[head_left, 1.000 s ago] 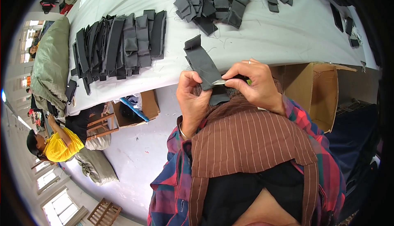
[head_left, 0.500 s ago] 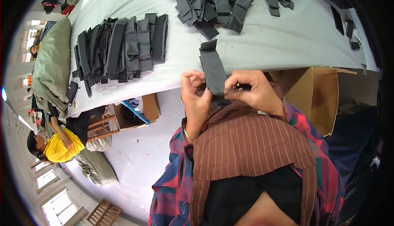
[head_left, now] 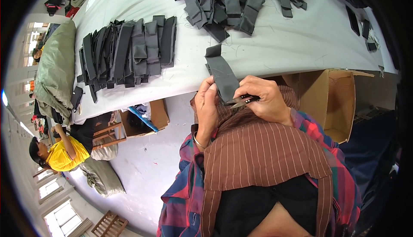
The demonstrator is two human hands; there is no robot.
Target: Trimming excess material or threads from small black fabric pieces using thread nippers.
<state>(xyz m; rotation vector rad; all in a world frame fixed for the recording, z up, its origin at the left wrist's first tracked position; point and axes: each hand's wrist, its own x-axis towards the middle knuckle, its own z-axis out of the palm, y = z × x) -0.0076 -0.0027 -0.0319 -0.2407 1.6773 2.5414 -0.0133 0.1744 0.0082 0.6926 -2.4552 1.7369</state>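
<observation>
A dark grey fabric strip [head_left: 223, 75] is pinched between the thumb and fingers of my left hand [head_left: 206, 108], in front of the table's near edge. Its far end is folded over and reaches over the white tabletop. My right hand [head_left: 269, 101] is closed around small thread snips [head_left: 247, 99] with black handles. Their metal blades point left at the strip's lower end, close to my left fingers. Whether the blades touch the fabric, I cannot tell. Loose threads show on the strip.
Overlapping grey strips [head_left: 122, 54] lie in a row on the white-covered table [head_left: 198, 60], left of my hands. A loose pile of strips [head_left: 232, 4] lies farther back. A cardboard box [head_left: 312, 99] stands under the table at right. A person in yellow [head_left: 66, 155] works at far left.
The snips have turned in my right hand, and their blades now show beside the strip's lower end. My left fingers have shifted their hold; the strip's far end has tilted slightly left.
</observation>
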